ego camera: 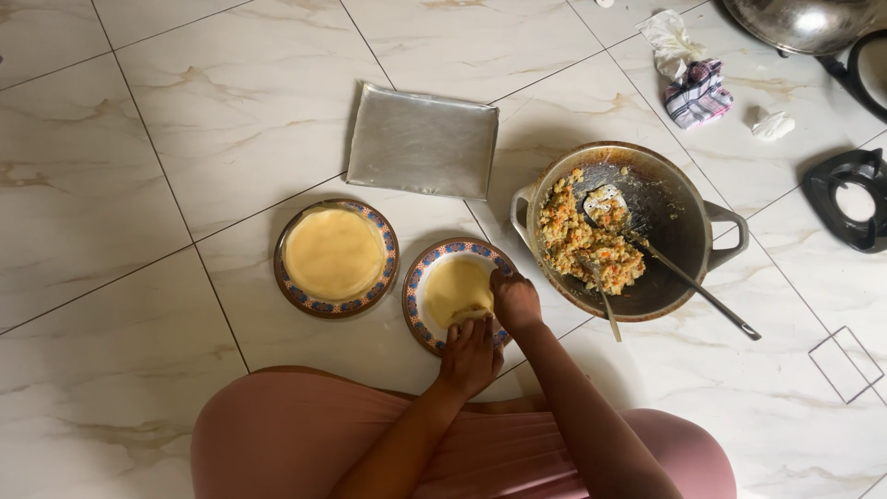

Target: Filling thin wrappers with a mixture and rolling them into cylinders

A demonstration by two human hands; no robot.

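Head view, both hands (490, 333) on wrap (457, 291), plate (416, 286) rim clear

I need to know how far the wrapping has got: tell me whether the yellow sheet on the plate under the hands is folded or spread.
Partly folded: the thin yellow sheet has its near edge rolled up under the left hand.

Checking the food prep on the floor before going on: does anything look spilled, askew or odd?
Nothing spilled. Both hands fold a yellow wrapper on its plate. The filling sits inside the pan. Only the crumpled tissues and checked cloth lie loose on the tiles.
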